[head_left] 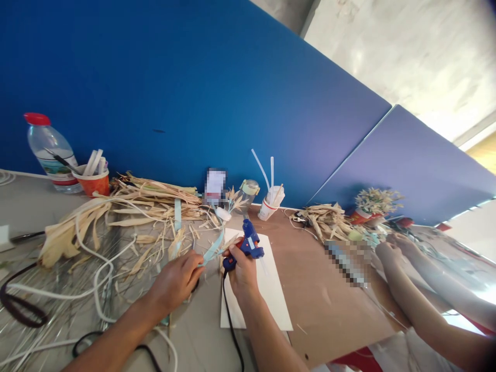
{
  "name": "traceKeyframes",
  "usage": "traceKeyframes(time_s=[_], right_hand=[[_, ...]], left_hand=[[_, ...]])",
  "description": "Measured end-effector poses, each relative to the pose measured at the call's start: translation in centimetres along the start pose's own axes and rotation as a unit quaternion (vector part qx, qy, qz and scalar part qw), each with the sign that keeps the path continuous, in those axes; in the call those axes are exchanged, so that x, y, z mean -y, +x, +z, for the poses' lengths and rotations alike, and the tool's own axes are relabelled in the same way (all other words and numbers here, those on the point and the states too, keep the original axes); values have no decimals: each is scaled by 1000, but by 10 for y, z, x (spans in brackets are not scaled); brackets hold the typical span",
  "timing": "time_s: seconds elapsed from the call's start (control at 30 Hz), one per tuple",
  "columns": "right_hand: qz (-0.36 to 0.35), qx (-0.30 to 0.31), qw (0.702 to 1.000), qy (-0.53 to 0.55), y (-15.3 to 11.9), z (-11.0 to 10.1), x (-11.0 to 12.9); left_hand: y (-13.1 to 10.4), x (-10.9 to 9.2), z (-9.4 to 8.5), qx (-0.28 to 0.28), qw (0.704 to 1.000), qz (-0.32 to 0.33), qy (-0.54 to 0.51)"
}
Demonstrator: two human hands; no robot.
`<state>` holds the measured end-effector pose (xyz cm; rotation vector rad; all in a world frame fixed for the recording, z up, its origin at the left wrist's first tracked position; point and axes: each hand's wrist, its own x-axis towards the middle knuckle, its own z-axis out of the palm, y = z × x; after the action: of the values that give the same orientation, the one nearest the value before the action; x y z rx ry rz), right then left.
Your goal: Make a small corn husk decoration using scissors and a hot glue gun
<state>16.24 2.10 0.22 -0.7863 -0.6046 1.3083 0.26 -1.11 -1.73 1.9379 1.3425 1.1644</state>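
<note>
Pinched in the fingers of my left hand [179,280] is a light blue ribbon [214,249], which slants up to the right. A blue hot glue gun [251,241] is gripped in my right hand [243,271], its nozzle pointing away from me. Between the two hands, near the right thumb, shows a pale piece of dried husk [231,244]; whether the right fingers also hold it, I cannot tell. The gun's black cord [228,310] runs down toward me. Beneath the right hand lies a white sheet [273,289].
Dried corn husks [155,188] and white cables [96,289] cover the left side. At the back stand a red-capped bottle [52,150], an orange cup [93,182], a lidded jar [247,195] and a cup of glue sticks [268,206]. Another person's hands [391,248] work at right.
</note>
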Motion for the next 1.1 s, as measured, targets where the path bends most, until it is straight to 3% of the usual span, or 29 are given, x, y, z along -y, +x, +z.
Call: traceKeyframes(time_s=[0.13,0.27,0.47,0.57,0.7,0.83,0.97,1.1], right_hand=[[17,-3,1000,3,-2,1,0],[25,0,1000,9,-4,1,0],[31,-5,999,6,-4,1,0],[36,-6,999,15,-4,1,1],[32,4,999,20,-5,3,4],[31,16,999,25,-5,4,7],[45,28,998,27,-5,4,9],[23,28,999,9,-5,2,12]], left_hand=[[0,3,-3,-24,999,31,28],[-1,0,-5,-37,999,28,-2],[0,-2,-5,-33,997,29,69],[1,-5,-4,-43,998,20,49],[3,-9,-4,-36,998,-23,-37],[3,-14,-3,43,991,-84,-98],[3,-15,-1,117,961,-154,-198],[6,-11,0,86,941,-196,-261]])
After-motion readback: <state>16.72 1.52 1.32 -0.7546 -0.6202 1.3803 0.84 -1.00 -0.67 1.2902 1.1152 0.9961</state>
